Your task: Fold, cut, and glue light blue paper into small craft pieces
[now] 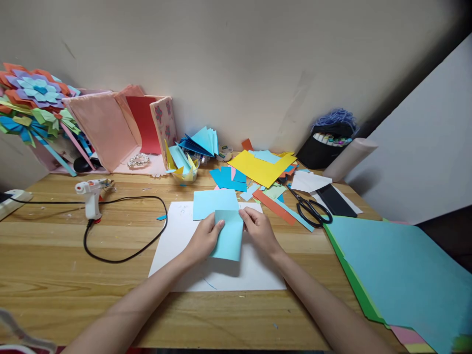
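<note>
A light blue piece of paper point(227, 238) is held up over a white sheet point(177, 260) on the wooden table. My left hand point(204, 237) grips its left edge, thumb on the front face and the other fingers hidden behind. At the paper's upper right corner, my right hand point(258, 227) pinches the edge between thumb and fingers. Just behind the hands, another light blue sheet point(212, 202) lies flat across the top of the white one.
Black-handled scissors point(311, 209), paper scraps and a yellow sheet point(263, 169) lie behind on the right. A white glue gun point(90, 196) with a looping black cord stands left. Large coloured sheets point(398, 265) overhang the right side. Paper flowers point(40, 91) and a pink box point(99, 130) stand back left.
</note>
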### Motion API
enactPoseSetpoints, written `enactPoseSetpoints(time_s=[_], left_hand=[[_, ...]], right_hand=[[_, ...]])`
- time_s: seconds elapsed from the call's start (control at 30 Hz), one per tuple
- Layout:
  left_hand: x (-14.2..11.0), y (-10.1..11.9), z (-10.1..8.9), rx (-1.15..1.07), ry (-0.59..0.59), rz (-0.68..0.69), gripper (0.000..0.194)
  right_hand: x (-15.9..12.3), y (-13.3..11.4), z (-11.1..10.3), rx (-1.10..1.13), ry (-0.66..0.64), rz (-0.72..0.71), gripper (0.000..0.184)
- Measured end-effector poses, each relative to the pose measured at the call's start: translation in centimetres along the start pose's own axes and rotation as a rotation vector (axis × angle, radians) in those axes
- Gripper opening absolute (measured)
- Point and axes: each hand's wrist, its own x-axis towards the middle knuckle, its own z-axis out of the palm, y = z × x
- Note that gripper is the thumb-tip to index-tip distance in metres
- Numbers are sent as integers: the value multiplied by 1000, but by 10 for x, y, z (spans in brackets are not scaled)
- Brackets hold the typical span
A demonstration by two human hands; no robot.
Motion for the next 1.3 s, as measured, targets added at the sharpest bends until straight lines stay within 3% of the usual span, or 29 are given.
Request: enactPoseSetpoints(time_s=[0.23,0.3,0.37,0.53,0.73,0.9,1.1,1.3], left_hand=[[1,-6,0,63,155,42,18],[2,-7,0,30,168,24,19],[4,-7,1,-60,142,-40,22],[6,-7,-2,-174,-88,-249,30],[5,-9,-3,-9,7,-171,30],[4,-8,-3,100,72,-99,30],[4,-8,-4,308,90,-19,34],[5,-7,-2,201,107,-64,33]], right_hand=[[-4,3,6,60,-184,138,27],[-5,4,6,95,-165,146,25],[-5,4,6,113,-95,130,25],[-2,6,2,169,-45,133,25],[1,12,-1,226,-251,228,28],[0,11,1,264,-195,208,29],[-1,5,1,285,-275,252,25],[-1,12,5,271,-320,243,27]])
